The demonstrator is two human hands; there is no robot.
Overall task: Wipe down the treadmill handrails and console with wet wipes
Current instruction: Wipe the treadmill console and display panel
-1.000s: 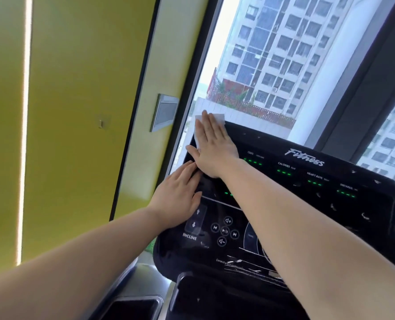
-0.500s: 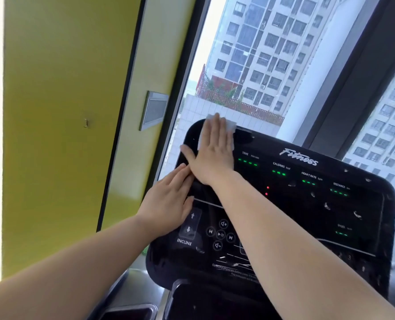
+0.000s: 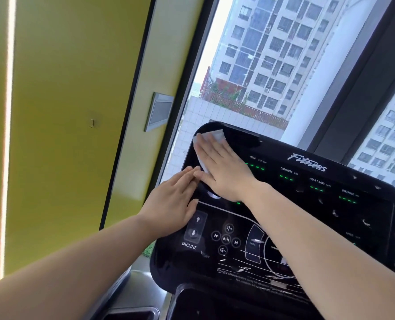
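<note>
Right hand [image 3: 224, 172] flat, fingers straight, pressing white wipe [image 3: 211, 137] onto console [image 3: 330, 218] top-left corner. Left hand [image 3: 171, 202] flat on console's left edge, holding nothing, fingertips touching right thumb.

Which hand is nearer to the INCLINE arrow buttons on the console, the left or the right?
Left. The left hand lies flat right beside the INCLINE arrow buttons, at their upper left. The right hand is farther up, pressing the wet wipe near the top corner.
</note>
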